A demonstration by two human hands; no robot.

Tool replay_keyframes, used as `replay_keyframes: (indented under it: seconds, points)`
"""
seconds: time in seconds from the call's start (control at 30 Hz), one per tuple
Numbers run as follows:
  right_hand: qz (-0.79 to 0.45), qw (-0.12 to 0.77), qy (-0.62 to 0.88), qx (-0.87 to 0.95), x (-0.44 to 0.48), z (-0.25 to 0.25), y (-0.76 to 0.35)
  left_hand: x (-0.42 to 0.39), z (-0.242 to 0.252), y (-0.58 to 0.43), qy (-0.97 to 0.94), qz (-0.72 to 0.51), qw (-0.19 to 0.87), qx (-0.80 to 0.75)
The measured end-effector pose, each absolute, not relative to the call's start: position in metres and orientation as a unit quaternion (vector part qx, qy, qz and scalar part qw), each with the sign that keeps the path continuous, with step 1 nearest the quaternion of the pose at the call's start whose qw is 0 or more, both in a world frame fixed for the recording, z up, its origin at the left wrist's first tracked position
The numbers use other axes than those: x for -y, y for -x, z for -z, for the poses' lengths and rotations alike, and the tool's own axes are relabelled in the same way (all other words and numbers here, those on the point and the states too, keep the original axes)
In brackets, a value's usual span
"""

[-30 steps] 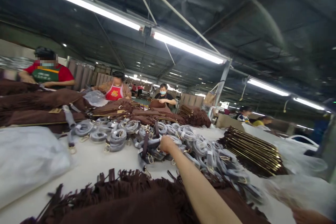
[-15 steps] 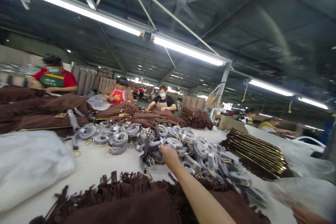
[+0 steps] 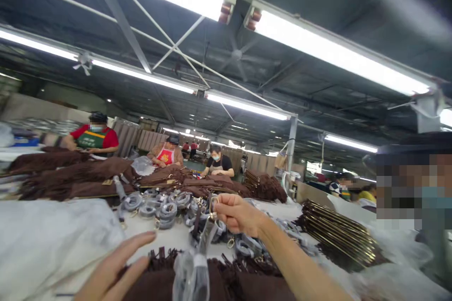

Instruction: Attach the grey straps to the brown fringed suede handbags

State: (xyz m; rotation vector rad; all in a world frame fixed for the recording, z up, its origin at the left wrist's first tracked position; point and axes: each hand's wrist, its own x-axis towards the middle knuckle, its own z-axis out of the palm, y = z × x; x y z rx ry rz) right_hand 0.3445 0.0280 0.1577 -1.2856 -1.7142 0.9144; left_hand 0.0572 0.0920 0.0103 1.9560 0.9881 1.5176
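Observation:
My right hand (image 3: pixel 236 214) is closed on the metal clasp end of a bag strap (image 3: pixel 203 263), lifted above the table. The strap hangs down from it, coiled and wrapped in clear plastic. At lower left, my left hand (image 3: pixel 118 268) is open, fingers stretched toward the strap but apart from it. Below both hands lies a dark brown fringed bag (image 3: pixel 155 287), partly hidden by the hanging strap. Behind my right hand spreads a pile of plastic-wrapped coiled straps (image 3: pixel 167 214) with gold-coloured clasps.
White plastic sheeting (image 3: pixel 52 240) bulges at the left. A stack of brown pieces with gold zips (image 3: pixel 339 233) lies at right, brown bags (image 3: pixel 84 174) at back left. Co-workers (image 3: pixel 95 136) sit across the table; another person (image 3: pixel 423 188) is close on the right.
My right hand has lifted a wrapped strap up out of the pile. My left hand has come into view at lower left. The view has tilted upward, and a person now shows at right.

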Motion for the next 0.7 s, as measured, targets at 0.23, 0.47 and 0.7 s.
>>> replay_keyframes:
  seconds: [0.23,0.47,0.7]
  points:
    - [-0.491,0.456,0.399,0.626,0.026,-0.121,-0.271,-0.003,-0.029,-0.125,-0.688,-0.438,0.549,-0.182]
    - [-0.441,0.531,0.417,0.592,0.04,-0.105,-0.267,0.013,-0.002,-0.123,-0.562,-0.536,0.601,-0.188]
    - [-0.268,0.694,0.403,0.533,0.056,-0.099,-0.294,0.008,0.002,-0.082,-0.407,-0.553,0.706,-0.172]
